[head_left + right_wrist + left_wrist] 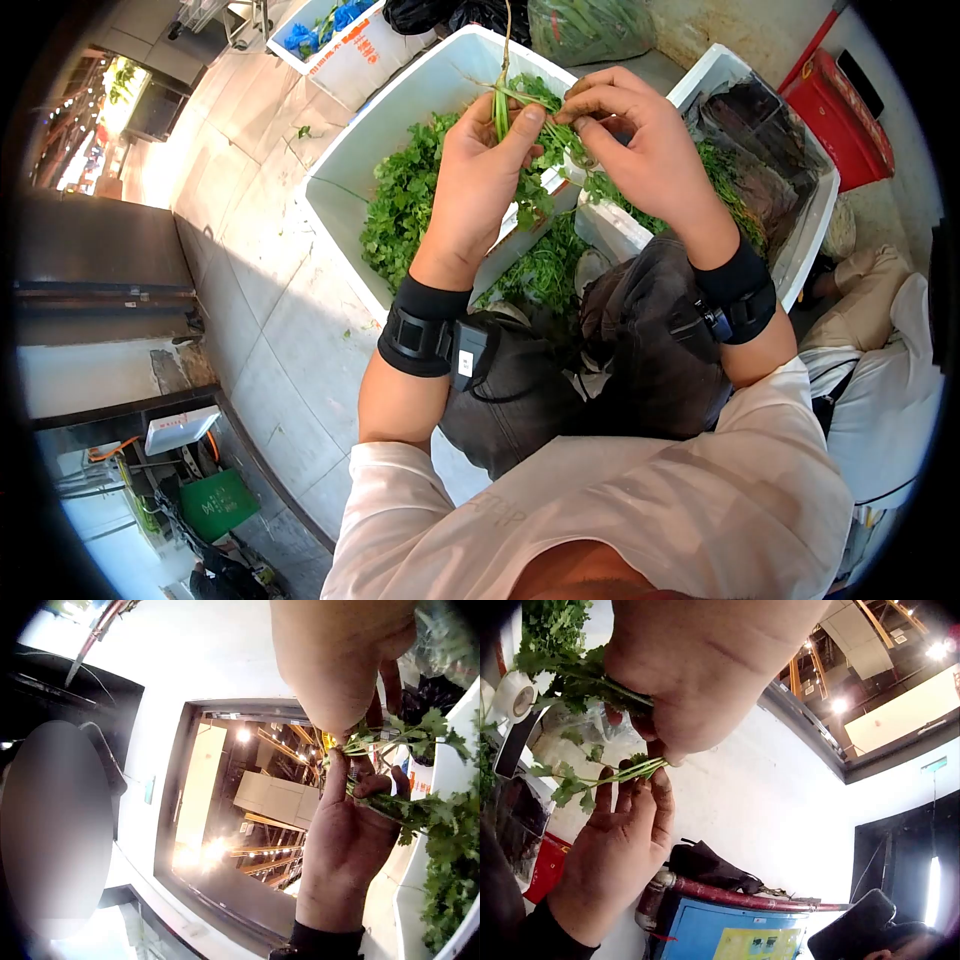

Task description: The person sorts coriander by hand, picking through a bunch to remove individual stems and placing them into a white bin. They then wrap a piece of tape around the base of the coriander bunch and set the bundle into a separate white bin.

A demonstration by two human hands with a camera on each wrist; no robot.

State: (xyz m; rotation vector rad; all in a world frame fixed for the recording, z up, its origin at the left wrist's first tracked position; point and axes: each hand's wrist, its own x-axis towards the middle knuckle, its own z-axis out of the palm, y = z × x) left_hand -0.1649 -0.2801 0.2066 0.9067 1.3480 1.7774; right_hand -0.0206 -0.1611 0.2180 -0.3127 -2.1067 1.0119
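Above the white foam box (pixel 395 100): you hold a small green bunch of leafy coriander stems (pixel 500 100).
Your left hand (pixel 478 185): wrapped round the stems.
Your right hand (pixel 645 150): pinching a sprig of the bunch.
Left to do, seemingly: heap of loose green herbs (pixel 400 205) in the box.

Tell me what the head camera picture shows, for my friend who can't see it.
The left hand grips a bunch of leafy green herbs while the right hand pinches its stems, both held above a white box full of more greens. The box sits on a pale tiled floor.
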